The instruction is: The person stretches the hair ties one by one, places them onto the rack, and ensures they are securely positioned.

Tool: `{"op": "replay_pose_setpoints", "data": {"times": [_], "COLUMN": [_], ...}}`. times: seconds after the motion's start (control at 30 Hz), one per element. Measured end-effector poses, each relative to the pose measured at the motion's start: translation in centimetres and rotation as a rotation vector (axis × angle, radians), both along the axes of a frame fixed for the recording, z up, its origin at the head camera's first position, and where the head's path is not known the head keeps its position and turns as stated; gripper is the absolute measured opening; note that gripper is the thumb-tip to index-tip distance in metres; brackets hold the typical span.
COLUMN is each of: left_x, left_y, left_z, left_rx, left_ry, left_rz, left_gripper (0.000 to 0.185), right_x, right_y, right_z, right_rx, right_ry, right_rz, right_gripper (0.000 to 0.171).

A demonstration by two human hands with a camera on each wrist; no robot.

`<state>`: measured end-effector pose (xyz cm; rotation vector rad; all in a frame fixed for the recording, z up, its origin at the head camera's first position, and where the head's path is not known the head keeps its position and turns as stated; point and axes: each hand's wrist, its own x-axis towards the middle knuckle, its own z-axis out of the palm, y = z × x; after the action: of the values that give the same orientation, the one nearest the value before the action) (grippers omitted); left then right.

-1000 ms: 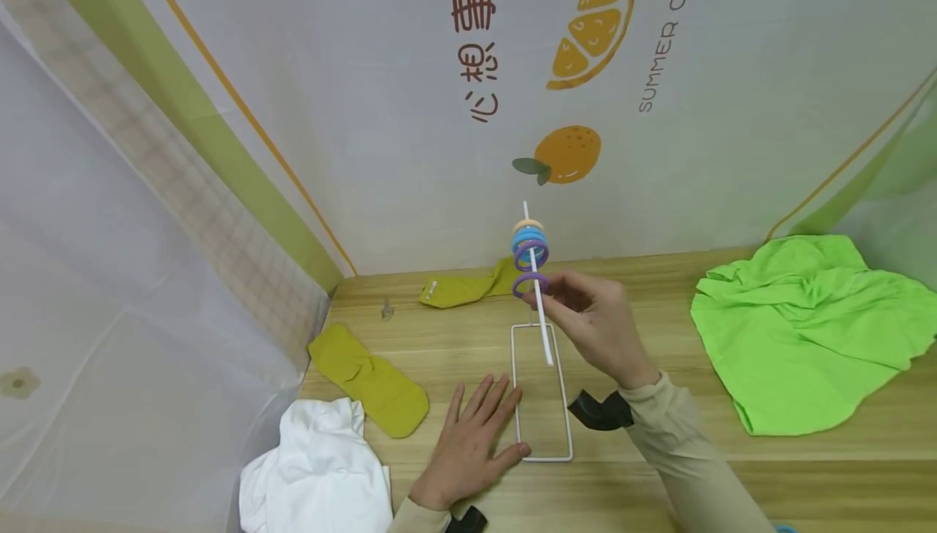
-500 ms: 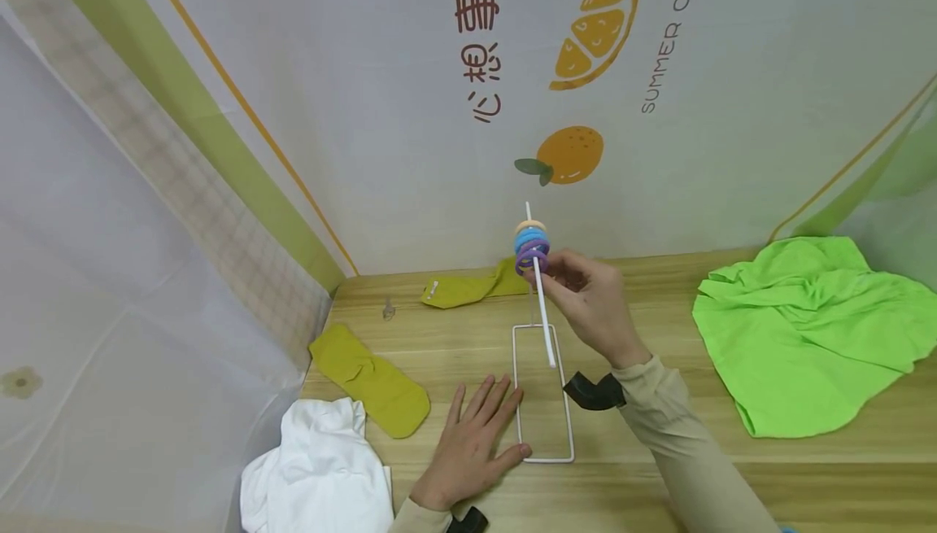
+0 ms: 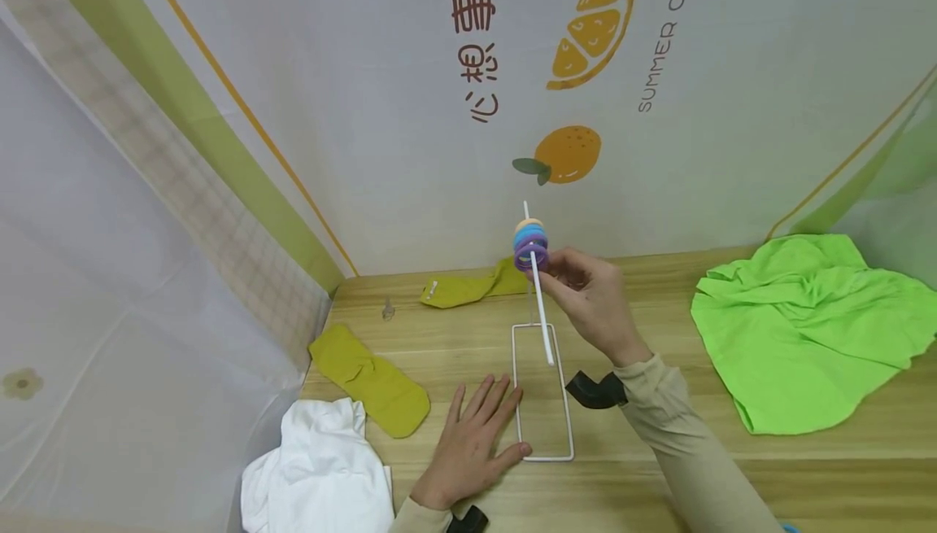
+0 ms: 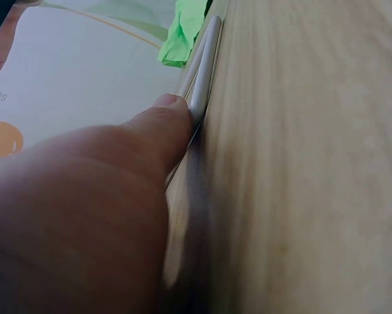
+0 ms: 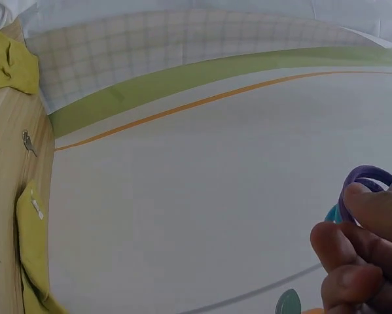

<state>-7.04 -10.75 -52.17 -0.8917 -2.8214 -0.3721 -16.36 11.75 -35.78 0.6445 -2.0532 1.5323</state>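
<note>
A white wire stand has a rectangular base [image 3: 571,435] on the table and a long white rod [image 3: 542,313] raised above it. Several rings [image 3: 529,232], cream, blue and purple, hang bunched on the rod. The right hand [image 3: 593,301] pinches the nearest purple ring [image 3: 540,260] between thumb and fingers, close against the others; the right wrist view shows this purple ring [image 5: 350,180] under the thumb. Spread flat on the table, the left hand [image 3: 468,447] touches the base's left side, and its thumb [image 4: 173,121] presses the wire in the left wrist view.
Yellow-green cloths lie at the left [image 3: 369,378] and at the back [image 3: 461,289]. A white cloth [image 3: 318,468] sits front left, a bright green cloth [image 3: 805,329] at right. A small metal item [image 3: 388,310] lies back left. A printed curtain [image 3: 410,150] hangs behind the table.
The right hand has slid the purple ring away from the person along the rod, closing the gap to the other rings. The left hand stays where it was.
</note>
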Motion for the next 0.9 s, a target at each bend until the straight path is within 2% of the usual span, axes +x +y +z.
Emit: {"op": "replay_pose_setpoints", "data": {"times": [0.13, 0.23, 0.33, 0.5, 0.67, 0.77, 0.83, 0.9], "left_x": [-0.1, -0.1, -0.1, -0.1, -0.2, -0.2, -0.2, -0.2], "left_y": [0.1, 0.2, 0.2, 0.0, 0.0, 0.0, 0.1, 0.1], "left_z": [0.1, 0.0, -0.1, -0.2, -0.2, -0.2, -0.2, -0.2], "left_rx": [0.005, 0.005, 0.004, 0.005, -0.014, -0.019, -0.017, -0.012], "left_ry": [-0.016, -0.017, -0.019, -0.030, -0.044, -0.055, -0.061, -0.062], "left_rz": [0.001, 0.001, 0.005, 0.012, 0.011, 0.012, 0.012, 0.012], "left_gripper": [0.070, 0.070, 0.071, 0.072, 0.073, 0.073, 0.073, 0.073], "right_x": [1.0, 2.4, 4.2, 8.0, 11.9, 13.9, 14.9, 15.6], "right_y": [1.2, 3.1, 5.6, 10.6, 15.1, 17.7, 19.4, 21.0], "right_z": [-0.6, -1.3, -2.4, -4.9, -8.5, -10.5, -11.3, -12.0], "right_rx": [0.053, 0.173, 0.325, 0.496, 0.575, 0.633, 0.706, 0.769], "right_ry": [-0.045, -0.112, -0.138, -0.202, -0.311, -0.416, -0.534, -0.664], "right_rz": [-0.006, -0.036, -0.090, -0.199, -0.274, -0.236, -0.161, -0.047], "right_gripper": [0.006, 0.005, 0.007, 0.010, 0.013, 0.013, 0.011, 0.014]}}
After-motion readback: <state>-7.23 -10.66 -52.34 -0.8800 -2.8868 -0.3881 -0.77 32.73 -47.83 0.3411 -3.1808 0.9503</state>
